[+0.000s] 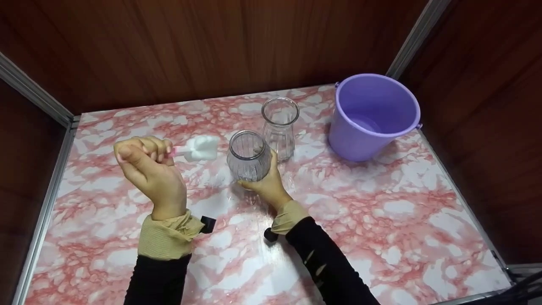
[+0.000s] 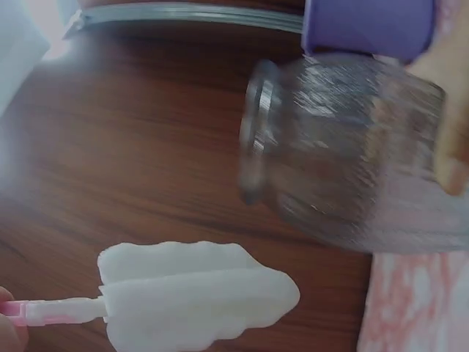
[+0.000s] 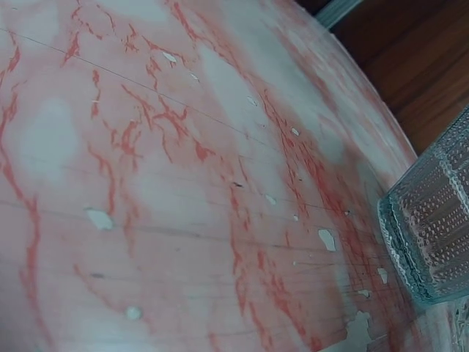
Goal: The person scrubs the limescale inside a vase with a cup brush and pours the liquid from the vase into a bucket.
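In the head view my left hand (image 1: 153, 169) grips the pink handle of a bottle brush with a white sponge head (image 1: 202, 148). The brush points right, toward a round ribbed glass jar (image 1: 249, 165), apart from its mouth. Fingers and thumb of my right hand (image 1: 271, 184) curl round that jar from the right and front. In the left wrist view the brush's sponge (image 2: 198, 297) lies below the glass jar (image 2: 330, 154), which is slightly blurred. A ribbed glass side (image 3: 436, 220) shows at the right edge of the right wrist view.
Just behind the held jar stands a taller clear glass vase (image 1: 280, 137). A purple bucket (image 1: 353, 142) is at the back right. The red-and-white marbled table (image 1: 381, 237) is bounded by dark wood panels (image 1: 211, 46) with metal edges.
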The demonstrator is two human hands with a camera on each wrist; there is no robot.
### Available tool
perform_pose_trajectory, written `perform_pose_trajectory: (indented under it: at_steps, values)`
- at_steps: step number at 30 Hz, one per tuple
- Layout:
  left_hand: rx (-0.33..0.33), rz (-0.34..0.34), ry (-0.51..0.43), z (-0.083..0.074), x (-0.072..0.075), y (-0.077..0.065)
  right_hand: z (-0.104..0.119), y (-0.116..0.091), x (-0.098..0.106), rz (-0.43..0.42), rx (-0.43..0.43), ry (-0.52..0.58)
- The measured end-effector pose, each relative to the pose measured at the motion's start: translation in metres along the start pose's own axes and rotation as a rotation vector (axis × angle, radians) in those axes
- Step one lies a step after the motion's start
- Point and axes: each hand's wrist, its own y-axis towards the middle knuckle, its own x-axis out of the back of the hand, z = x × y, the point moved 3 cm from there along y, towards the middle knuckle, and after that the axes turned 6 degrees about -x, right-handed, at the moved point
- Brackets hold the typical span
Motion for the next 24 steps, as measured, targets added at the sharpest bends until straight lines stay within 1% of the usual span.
perform_pose_trajectory:
  at_steps: [3, 6, 9, 11, 13, 16, 21, 24]
  values:
    - [-0.020, 0.010, -0.064, -0.006, -0.014, -0.002, -0.001, -0.001, 0.000, -0.003, -0.011, -0.002]
    - [-0.027, 0.050, -0.114, -0.005, -0.027, -0.007, -0.001, -0.002, 0.000, -0.004, -0.015, 0.002]
    - [-0.038, 0.116, -0.126, 0.000, -0.037, -0.013, 0.000, -0.001, 0.001, -0.002, -0.010, 0.012]
    - [-0.054, 0.178, -0.130, 0.008, -0.041, -0.017, -0.001, -0.001, 0.001, -0.003, -0.015, 0.019]
    - [-0.054, 0.240, -0.132, 0.017, -0.042, -0.022, -0.002, -0.001, 0.000, -0.003, -0.020, 0.027]
    - [-0.042, 0.326, -0.107, 0.027, -0.042, -0.028, -0.003, 0.000, 0.000, 0.002, -0.011, 0.028]
    - [0.000, 0.415, 0.006, 0.035, -0.043, -0.034, -0.004, 0.000, 0.000, 0.011, 0.014, 0.031]
    - [0.028, 0.490, 0.083, 0.039, -0.047, -0.035, -0.004, 0.000, 0.001, 0.005, 0.012, 0.039]
